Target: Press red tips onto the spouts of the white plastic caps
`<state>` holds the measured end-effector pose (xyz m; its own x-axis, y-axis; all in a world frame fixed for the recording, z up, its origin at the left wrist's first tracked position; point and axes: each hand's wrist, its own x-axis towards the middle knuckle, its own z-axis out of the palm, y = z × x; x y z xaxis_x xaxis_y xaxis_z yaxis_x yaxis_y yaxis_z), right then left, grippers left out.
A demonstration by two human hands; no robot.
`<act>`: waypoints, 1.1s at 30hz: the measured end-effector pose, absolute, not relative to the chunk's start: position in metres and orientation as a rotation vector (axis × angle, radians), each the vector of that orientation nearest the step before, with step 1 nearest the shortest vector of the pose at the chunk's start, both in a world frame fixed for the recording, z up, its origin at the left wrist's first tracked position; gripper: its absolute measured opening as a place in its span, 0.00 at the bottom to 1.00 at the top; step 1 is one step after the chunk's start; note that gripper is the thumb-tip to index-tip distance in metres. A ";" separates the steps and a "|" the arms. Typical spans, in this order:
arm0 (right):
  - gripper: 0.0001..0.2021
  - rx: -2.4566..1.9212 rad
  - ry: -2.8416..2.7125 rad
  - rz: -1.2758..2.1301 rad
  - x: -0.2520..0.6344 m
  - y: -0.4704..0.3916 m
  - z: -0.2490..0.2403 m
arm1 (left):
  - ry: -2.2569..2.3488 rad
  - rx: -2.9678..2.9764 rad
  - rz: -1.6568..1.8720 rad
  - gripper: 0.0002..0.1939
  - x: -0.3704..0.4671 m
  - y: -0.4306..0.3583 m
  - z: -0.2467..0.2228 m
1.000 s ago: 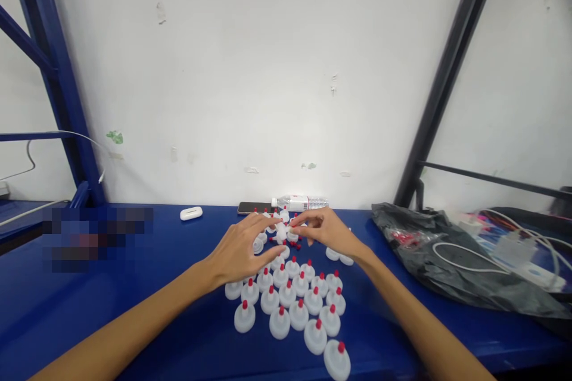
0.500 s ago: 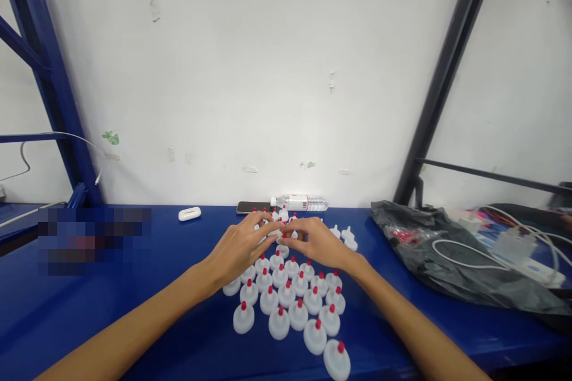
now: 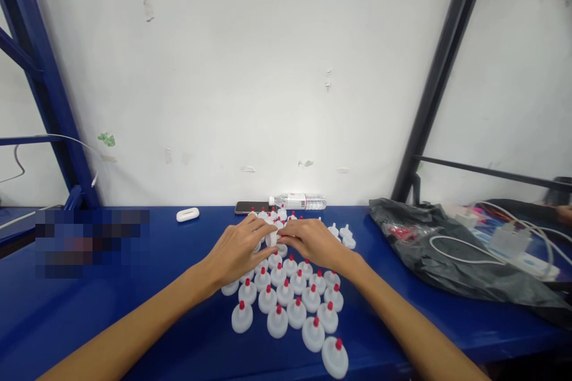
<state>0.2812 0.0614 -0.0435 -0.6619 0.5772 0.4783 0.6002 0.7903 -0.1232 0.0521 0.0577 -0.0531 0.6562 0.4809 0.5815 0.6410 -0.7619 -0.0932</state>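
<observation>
Between my hands is a white plastic nozzle cap (image 3: 271, 239), tilted so its round base shows. My left hand (image 3: 239, 245) has thumb and fingers closed around it from the left. From the right, my right hand (image 3: 315, 242) pinches at the same cap, its fingertips partly hidden behind it. Beneath and in front stand several white nozzle caps with red tips (image 3: 277, 322), upright in loose rows on the blue table (image 3: 187, 333). More of them sit behind my hands, partly covered. Right of my right hand lie several white caps without red tips (image 3: 348, 242).
A clear plastic bottle (image 3: 299, 201) lies by the wall beside a phone (image 3: 250, 208). A white oval case (image 3: 187, 214) rests at the left. Black plastic (image 3: 442, 268) with cables and a bag of red pieces (image 3: 404, 232) covers the right. Another person's hand (image 3: 564, 213) shows at the right edge.
The cap between my hands has turned and shows more of its white base. My hands stay nearly in place. Another person's arm has come in at the right edge.
</observation>
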 end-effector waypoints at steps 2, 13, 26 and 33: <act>0.10 -0.868 -2.507 -0.163 0.281 0.063 -0.045 | -0.942 -2.583 -0.766 0.13 0.054 0.055 -0.051; 0.16 -0.710 -2.429 -0.645 0.286 0.071 -0.046 | -1.494 -3.098 -1.345 0.19 0.062 0.053 -0.039; 0.10 -1.400 -2.622 -0.103 0.328 0.097 -0.045 | -1.471 -2.740 -1.417 0.14 0.046 0.058 -0.036; 0.10 -1.340 -2.529 -0.035 0.327 0.094 -0.043 | -1.349 -2.668 -1.223 0.08 0.047 0.056 -0.041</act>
<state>0.3267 0.0939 -0.0429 -0.5314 0.8080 0.2545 0.8148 0.5697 -0.1074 0.0472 0.0563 -0.0406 0.3655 0.7222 0.5872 0.6549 -0.6479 0.3891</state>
